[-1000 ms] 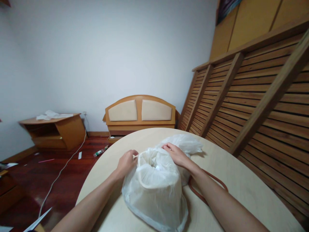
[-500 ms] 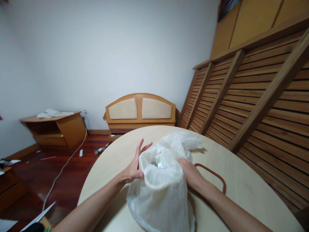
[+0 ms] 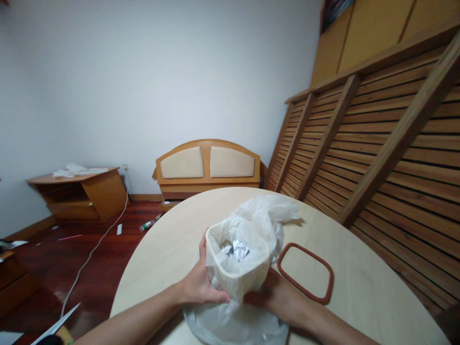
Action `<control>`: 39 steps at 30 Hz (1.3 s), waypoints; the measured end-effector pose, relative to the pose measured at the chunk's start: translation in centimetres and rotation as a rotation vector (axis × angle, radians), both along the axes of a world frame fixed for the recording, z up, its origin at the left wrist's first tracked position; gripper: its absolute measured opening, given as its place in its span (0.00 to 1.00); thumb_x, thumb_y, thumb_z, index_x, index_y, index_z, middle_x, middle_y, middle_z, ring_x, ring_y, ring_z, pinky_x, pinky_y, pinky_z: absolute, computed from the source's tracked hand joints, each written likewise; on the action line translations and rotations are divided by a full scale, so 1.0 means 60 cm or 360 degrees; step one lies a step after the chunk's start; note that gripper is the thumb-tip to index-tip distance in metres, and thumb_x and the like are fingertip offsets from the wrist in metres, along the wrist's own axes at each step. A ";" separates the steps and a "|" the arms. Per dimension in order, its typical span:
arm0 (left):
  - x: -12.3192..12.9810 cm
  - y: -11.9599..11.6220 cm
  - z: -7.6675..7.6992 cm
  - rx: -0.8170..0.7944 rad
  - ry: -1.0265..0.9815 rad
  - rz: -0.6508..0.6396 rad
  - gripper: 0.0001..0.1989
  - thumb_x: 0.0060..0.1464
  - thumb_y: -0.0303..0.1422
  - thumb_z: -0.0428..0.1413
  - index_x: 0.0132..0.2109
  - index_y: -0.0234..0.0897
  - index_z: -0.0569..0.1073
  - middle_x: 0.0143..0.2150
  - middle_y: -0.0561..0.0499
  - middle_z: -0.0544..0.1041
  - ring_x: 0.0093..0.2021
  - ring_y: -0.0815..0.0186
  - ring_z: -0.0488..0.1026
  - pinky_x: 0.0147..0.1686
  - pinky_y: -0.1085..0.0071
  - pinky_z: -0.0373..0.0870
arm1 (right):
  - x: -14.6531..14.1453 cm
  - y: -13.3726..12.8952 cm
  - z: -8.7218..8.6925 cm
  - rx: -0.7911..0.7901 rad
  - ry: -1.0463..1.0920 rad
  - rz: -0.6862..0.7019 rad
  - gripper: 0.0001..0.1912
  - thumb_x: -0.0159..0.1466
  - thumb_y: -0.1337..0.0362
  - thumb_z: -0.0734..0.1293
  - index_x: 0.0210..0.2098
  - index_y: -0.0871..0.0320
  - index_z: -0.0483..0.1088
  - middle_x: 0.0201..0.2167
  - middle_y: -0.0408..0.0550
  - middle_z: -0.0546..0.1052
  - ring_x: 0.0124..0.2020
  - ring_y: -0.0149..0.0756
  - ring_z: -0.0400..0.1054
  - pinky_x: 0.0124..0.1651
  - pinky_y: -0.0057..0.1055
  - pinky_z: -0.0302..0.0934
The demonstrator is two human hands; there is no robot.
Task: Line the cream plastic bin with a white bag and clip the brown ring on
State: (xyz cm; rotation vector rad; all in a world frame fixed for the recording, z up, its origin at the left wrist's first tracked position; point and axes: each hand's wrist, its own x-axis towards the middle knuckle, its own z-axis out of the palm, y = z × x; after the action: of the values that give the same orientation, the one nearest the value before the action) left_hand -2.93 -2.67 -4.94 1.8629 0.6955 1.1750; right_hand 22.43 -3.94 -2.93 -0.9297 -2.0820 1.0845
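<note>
In front of me on the round table a small cream trash can (image 3: 239, 280) stands between my hands, with crumpled white paper (image 3: 240, 250) inside. A thin translucent plastic bag (image 3: 266, 215) lines it and hangs over the rim; its loose part bunches at the far side and spreads over the tabletop at the near side. My left hand (image 3: 203, 282) grips the left and near side of the can, thumb at the front. Around the lower right side is my right hand (image 3: 269, 290), its fingers partly hidden. To the right lies a brown rounded-square ring (image 3: 325, 287), apart from both hands.
The pale round table (image 3: 154, 254) fills the foreground. Beyond it stand a headboard (image 3: 206, 182) and, at left, a low wooden cabinet (image 3: 108, 196). A slatted wooden frame (image 3: 359, 158) leans along the right. A cable (image 3: 93, 251) and a bottle (image 3: 146, 225) lie on the floor.
Both hands have moved down and closed around the trash can. The near side of the bag has slid down, baring the rim and paper. The brown ring shows whole.
</note>
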 end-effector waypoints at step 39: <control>0.005 0.009 0.139 0.0259 -0.0423 0.0816 0.18 0.65 0.44 0.49 0.53 0.38 0.71 0.55 0.43 0.73 0.54 0.56 0.70 0.56 0.59 0.64 | 0.289 0.081 0.063 0.0652 -0.0758 -0.1317 0.18 0.63 0.57 0.60 0.39 0.58 0.79 0.37 0.56 0.82 0.36 0.49 0.76 0.42 0.42 0.68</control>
State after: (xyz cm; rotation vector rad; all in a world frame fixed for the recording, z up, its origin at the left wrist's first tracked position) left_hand -2.60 -2.15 3.41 1.6560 0.9804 1.8158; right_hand 39.77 0.94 0.86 -1.7099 -1.8249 0.0046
